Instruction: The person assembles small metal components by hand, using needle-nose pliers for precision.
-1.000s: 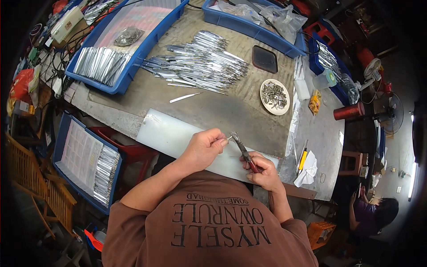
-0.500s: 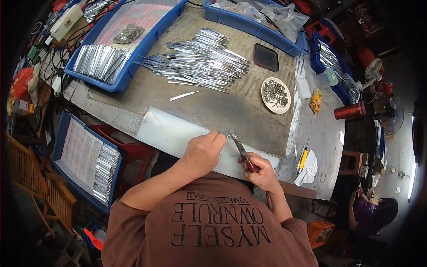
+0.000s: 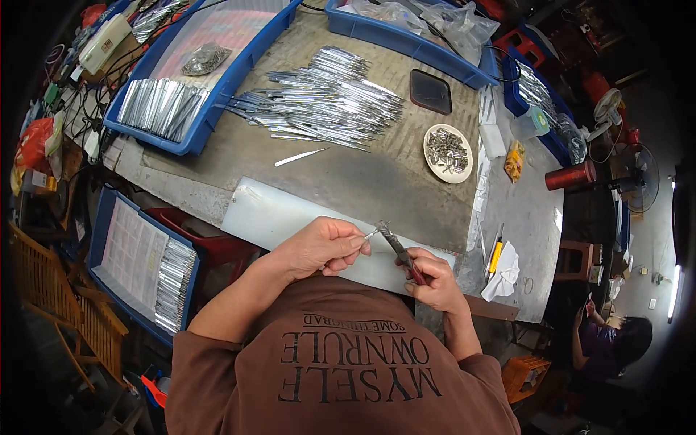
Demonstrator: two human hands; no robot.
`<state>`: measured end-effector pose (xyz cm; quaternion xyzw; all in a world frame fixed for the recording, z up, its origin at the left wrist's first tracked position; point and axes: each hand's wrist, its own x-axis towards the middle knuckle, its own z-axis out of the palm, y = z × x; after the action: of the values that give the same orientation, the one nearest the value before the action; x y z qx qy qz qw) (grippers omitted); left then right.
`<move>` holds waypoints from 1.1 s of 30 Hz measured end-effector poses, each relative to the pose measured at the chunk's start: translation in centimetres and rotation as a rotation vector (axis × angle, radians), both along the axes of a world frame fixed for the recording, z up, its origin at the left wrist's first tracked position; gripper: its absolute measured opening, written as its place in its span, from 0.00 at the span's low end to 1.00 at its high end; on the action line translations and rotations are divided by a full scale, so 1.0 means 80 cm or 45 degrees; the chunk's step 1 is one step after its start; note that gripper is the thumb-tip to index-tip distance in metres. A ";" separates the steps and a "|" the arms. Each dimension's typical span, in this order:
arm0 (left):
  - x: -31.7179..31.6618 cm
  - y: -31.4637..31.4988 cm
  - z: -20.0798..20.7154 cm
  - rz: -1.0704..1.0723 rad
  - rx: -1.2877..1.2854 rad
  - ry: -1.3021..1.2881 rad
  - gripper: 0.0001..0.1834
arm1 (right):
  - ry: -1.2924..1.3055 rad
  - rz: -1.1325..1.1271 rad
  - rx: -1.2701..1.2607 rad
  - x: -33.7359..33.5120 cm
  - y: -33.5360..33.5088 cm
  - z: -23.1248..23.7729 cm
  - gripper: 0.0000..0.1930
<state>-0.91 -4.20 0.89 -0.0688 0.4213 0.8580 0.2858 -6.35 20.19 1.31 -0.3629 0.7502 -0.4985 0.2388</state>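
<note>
My left hand (image 3: pixel 322 246) pinches a thin metal piece (image 3: pixel 372 233) between thumb and fingers; most of it is hidden in the grip. Its exposed end reaches the jaws of the pliers (image 3: pixel 396 250), though I cannot tell whether they clamp it. Wrapped round the dark red pliers handles is my right hand (image 3: pixel 435 279). Both hands are above a white board (image 3: pixel 272 210) at the table's near edge. Farther off lies a heap of slim silvery metal handles (image 3: pixel 341 101), with a single one (image 3: pixel 299 157) apart on the near side. A cream plate (image 3: pixel 433 168) holds small metal sleeves.
Blue trays (image 3: pixel 210 119) stand at the far left and far back (image 3: pixel 413 43). A black shallow tray (image 3: pixel 431 92) lies beyond the plate. To the right are a yellow-handled tool (image 3: pixel 496 254) and crumpled white paper (image 3: pixel 504 274). Another person (image 3: pixel 612 344) sits at far right.
My left hand has turned and shifted slightly left, so its thumb and curled fingers now show. The pliers have moved slightly right and nearer, still in my right hand.
</note>
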 end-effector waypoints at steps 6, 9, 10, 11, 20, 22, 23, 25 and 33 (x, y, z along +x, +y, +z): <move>0.003 0.002 -0.016 0.009 -0.005 -0.032 0.10 | 0.031 0.011 0.037 0.002 0.002 0.003 0.10; 0.005 0.004 -0.015 0.044 -0.108 -0.010 0.08 | 0.050 0.004 0.079 0.002 0.001 0.006 0.11; 0.005 0.005 -0.012 0.044 -0.109 -0.011 0.08 | 0.061 -0.002 0.080 0.003 0.000 0.006 0.10; 0.005 0.006 -0.008 0.067 -0.216 0.007 0.08 | 0.073 -0.008 0.080 0.003 0.000 0.005 0.10; 0.007 0.030 -0.006 0.485 -1.288 0.791 0.05 | -0.053 -0.115 0.126 0.005 -0.005 0.005 0.08; 0.006 0.037 -0.006 0.620 -1.532 1.078 0.05 | -0.021 -0.119 0.103 0.005 -0.006 0.004 0.08; 0.006 0.040 -0.006 0.679 -1.662 1.133 0.05 | 0.011 -0.121 0.079 0.005 -0.007 0.003 0.09; 0.004 0.041 -0.008 0.741 -1.794 1.188 0.06 | -0.035 -0.141 0.098 0.006 -0.009 0.005 0.09; 0.003 0.030 -0.015 0.462 -1.010 0.510 0.06 | -0.385 -0.132 -0.089 0.008 -0.007 -0.002 0.09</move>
<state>-0.70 -1.79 -0.34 -0.0781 0.7443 0.6633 -0.0037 -5.74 19.60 1.16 -0.2526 0.7057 -0.5847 0.3102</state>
